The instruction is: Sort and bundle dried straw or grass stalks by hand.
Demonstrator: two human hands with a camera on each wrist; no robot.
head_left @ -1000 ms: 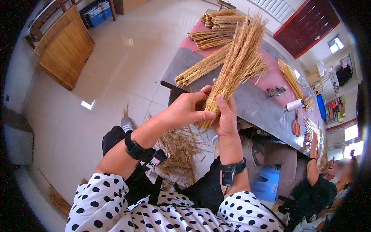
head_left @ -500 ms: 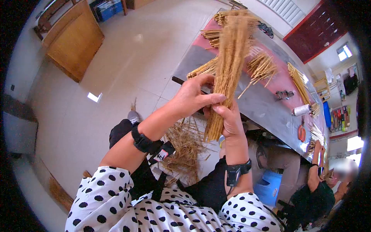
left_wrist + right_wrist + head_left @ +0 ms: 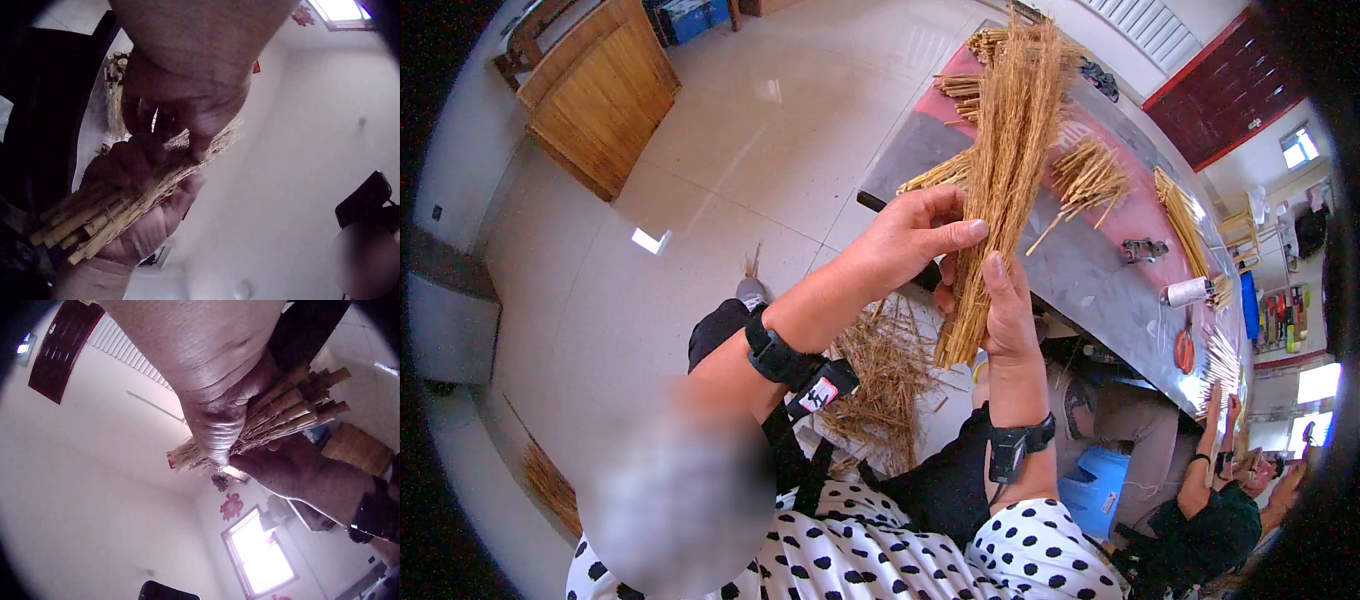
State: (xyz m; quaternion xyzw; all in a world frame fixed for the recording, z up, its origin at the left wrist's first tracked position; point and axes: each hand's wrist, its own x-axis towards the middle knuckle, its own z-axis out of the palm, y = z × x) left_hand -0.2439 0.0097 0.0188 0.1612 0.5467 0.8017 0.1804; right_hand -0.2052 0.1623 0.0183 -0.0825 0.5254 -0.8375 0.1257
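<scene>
A bundle of dry broomcorn stalks (image 3: pixel 1012 140) stands nearly upright between both hands in the head view, feathery tops away from the body. My left hand (image 3: pixel 930 230) holds it from the left side, its thumb laid across the front and its fingers partly hidden behind. Lower down, near the cut ends, my right hand (image 3: pixel 1007 315) grips the stalks from the right with the thumb up along them. The left wrist view shows uneven thick stem ends (image 3: pixel 87 231) jutting past the right hand (image 3: pixel 147 231). In the right wrist view, stem ends (image 3: pixel 306 403) stick out beside the right hand (image 3: pixel 215 425).
More tied bundles (image 3: pixel 1090 180) lie on the long table (image 3: pixel 1080 285), with a white thread spool (image 3: pixel 1187 292) and orange-handled scissors (image 3: pixel 1185 350). Loose straw (image 3: pixel 880 380) is heaped on the floor below. A blue stool (image 3: pixel 1092 490) and another person (image 3: pixel 1215 510) are at the right.
The bundle has swung from leaning right to nearly upright. My left hand has moved up along the stalks, away from the cut ends. A blurred round patch now covers the left sleeve.
</scene>
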